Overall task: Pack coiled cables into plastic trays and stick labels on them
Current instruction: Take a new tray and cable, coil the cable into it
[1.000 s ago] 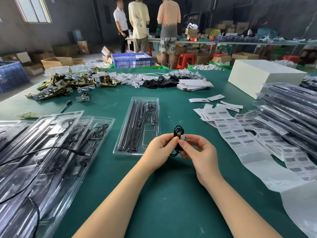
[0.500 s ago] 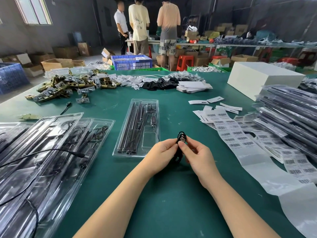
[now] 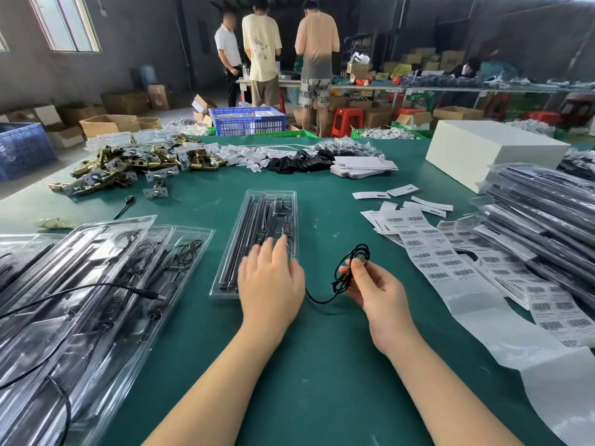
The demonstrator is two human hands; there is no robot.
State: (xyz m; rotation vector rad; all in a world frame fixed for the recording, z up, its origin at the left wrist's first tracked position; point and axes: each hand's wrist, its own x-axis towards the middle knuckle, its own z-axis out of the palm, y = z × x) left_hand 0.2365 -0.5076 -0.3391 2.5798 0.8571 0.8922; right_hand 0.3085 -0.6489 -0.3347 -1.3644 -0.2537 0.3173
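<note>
A clear plastic tray (image 3: pixel 256 201) with black rods in it lies in the middle of the green table. My left hand (image 3: pixel 270 278) rests flat on the tray's near end with its fingers straight and slightly blurred. My right hand (image 3: pixel 373 288) pinches a coiled black cable (image 3: pixel 352 263) just right of the tray, a little above the table. A loose strand of the cable runs from the coil toward my left hand. Sheets of barcode labels (image 3: pixel 431 252) lie to the right.
Stacked clear trays with cables (image 3: pixel 80 284) fill the left side. Packed trays (image 3: pixel 541 220) are piled at the right, behind them a white box (image 3: pixel 489 149). Brass hardware (image 3: pixel 128 165), white tags and black parts lie at the far side. Three people stand beyond the table.
My left hand has let go of the coiled cable and moved left onto the tray. My right hand has carried the coil slightly right, and a strand has come loose.
</note>
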